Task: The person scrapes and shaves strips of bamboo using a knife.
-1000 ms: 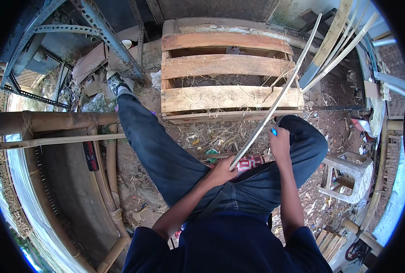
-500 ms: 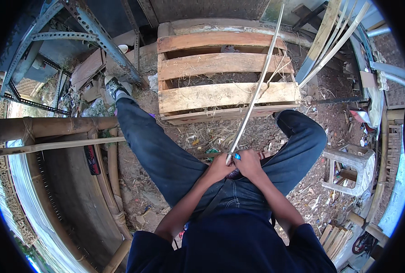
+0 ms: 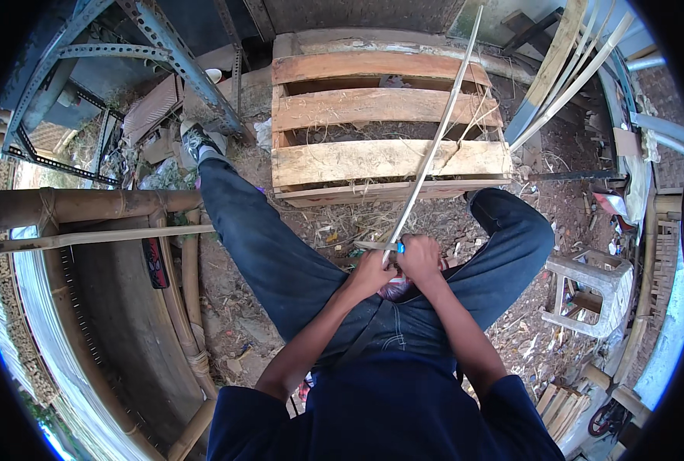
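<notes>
A long, pale bamboo strip [image 3: 432, 150] slants from between my knees up over the wooden pallet. My left hand [image 3: 370, 274] is closed round its near end, just in front of my lap. Beside it, my right hand [image 3: 421, 258] is closed on a knife, whose handle is mostly hidden in the fist. The knife blade [image 3: 369, 245] points left and lies across the strip just above my left hand. Something small and bright blue shows at the right fingers. Under my hands lies a reddish, whitish bundle [image 3: 395, 290], partly covered; its kind is unclear.
The slatted wooden pallet [image 3: 392, 157] sits on the littered ground ahead, between my feet. A bamboo frame [image 3: 88, 211] stands at left, a perforated metal frame [image 3: 169, 58] behind it. More strips [image 3: 572, 84] lean at the far right. A dirty white stool [image 3: 590, 292] stands right.
My right hand has moved slightly up the strip, away from my lap, and the knife blade now shows across it. My left hand still grips the strip's near end. The view has shifted slightly.
</notes>
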A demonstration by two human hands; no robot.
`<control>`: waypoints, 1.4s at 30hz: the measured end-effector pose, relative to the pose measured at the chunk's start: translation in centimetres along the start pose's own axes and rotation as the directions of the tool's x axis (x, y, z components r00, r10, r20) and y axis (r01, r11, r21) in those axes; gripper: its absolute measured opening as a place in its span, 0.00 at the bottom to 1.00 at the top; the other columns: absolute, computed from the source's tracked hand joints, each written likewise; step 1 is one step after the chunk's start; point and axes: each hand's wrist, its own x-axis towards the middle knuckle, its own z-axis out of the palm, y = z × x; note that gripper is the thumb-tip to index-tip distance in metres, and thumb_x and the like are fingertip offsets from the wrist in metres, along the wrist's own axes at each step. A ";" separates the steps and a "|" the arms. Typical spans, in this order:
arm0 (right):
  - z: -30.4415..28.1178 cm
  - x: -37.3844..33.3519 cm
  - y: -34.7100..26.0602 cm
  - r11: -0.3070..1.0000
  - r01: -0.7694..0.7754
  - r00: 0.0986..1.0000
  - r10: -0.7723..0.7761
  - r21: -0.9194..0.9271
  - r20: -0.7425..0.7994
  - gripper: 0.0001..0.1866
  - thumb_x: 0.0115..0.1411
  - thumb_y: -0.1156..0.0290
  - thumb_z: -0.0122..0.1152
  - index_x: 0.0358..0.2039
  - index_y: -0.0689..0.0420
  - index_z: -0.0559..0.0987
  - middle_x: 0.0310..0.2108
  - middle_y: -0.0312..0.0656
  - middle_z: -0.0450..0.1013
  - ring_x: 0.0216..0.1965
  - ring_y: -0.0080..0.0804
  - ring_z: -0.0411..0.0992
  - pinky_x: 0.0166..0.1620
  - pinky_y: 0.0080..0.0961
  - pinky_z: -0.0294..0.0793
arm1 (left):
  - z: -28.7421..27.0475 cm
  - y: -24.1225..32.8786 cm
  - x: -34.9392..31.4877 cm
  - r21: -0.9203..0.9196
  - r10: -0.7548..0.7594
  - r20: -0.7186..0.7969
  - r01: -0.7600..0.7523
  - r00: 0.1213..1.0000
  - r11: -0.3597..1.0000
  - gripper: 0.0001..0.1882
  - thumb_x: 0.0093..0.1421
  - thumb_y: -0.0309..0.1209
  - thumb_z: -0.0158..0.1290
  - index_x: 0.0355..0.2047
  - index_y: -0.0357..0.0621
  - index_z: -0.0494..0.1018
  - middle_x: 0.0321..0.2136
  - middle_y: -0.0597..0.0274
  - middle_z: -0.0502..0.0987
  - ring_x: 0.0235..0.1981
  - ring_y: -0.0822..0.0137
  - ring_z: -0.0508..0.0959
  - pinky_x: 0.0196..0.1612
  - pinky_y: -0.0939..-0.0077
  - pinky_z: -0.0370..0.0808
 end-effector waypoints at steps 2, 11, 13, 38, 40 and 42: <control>0.9 2.0 3.1 0.963 -0.264 0.951 0.270 0.060 -0.147 0.12 0.49 0.67 0.56 0.19 0.62 0.79 0.21 0.58 0.74 0.26 0.56 0.75 0.34 0.49 0.74 | 0.3 0.8 -0.9 -0.079 -0.050 0.014 0.051 0.999 0.996 0.14 0.45 0.24 0.57 0.27 0.36 0.62 0.16 0.57 0.65 0.18 0.63 0.66 0.24 0.65 0.64; 1.8 3.3 9.2 0.755 -0.341 0.839 0.513 0.560 -0.182 0.16 0.51 0.67 0.56 0.17 0.69 0.73 0.15 0.56 0.70 0.19 0.51 0.71 0.29 0.45 0.70 | 0.9 2.2 -2.0 -0.234 -0.001 0.200 0.048 0.980 0.971 0.13 0.50 0.27 0.55 0.33 0.35 0.65 0.19 0.59 0.65 0.22 0.67 0.64 0.27 0.70 0.65; 2.5 2.7 10.5 0.568 -0.447 0.798 0.602 0.691 0.021 0.15 0.51 0.68 0.55 0.18 0.69 0.70 0.10 0.48 0.64 0.14 0.41 0.64 0.23 0.43 0.63 | 0.7 2.9 -1.7 -0.248 0.020 0.197 0.030 0.980 0.968 0.12 0.48 0.25 0.55 0.28 0.38 0.61 0.19 0.66 0.60 0.22 0.72 0.61 0.26 0.74 0.62; -0.9 -1.0 0.9 1.000 -0.010 0.999 0.009 0.013 0.048 0.11 0.47 0.66 0.57 0.19 0.61 0.80 0.21 0.57 0.74 0.26 0.55 0.75 0.34 0.47 0.74 | 0.8 0.3 -0.6 -0.051 -0.002 -0.013 0.001 1.000 0.999 0.14 0.46 0.25 0.56 0.33 0.32 0.67 0.19 0.52 0.72 0.20 0.58 0.72 0.27 0.65 0.69; -1.9 0.7 1.5 1.000 0.006 1.000 -0.006 0.001 -0.001 0.10 0.47 0.66 0.58 0.21 0.61 0.80 0.21 0.57 0.74 0.27 0.56 0.75 0.34 0.47 0.74 | 0.7 0.5 -0.4 -0.036 -0.025 -0.001 0.025 1.000 0.999 0.14 0.47 0.24 0.56 0.33 0.33 0.66 0.19 0.52 0.71 0.20 0.59 0.72 0.27 0.65 0.69; -1.6 1.6 1.2 1.000 -0.005 1.000 0.006 0.009 -0.028 0.10 0.48 0.67 0.58 0.21 0.61 0.80 0.21 0.57 0.74 0.26 0.55 0.75 0.35 0.48 0.74 | 0.5 0.4 -0.2 -0.019 -0.050 0.008 0.050 0.999 0.999 0.14 0.47 0.24 0.56 0.33 0.33 0.66 0.18 0.53 0.70 0.20 0.60 0.71 0.27 0.65 0.69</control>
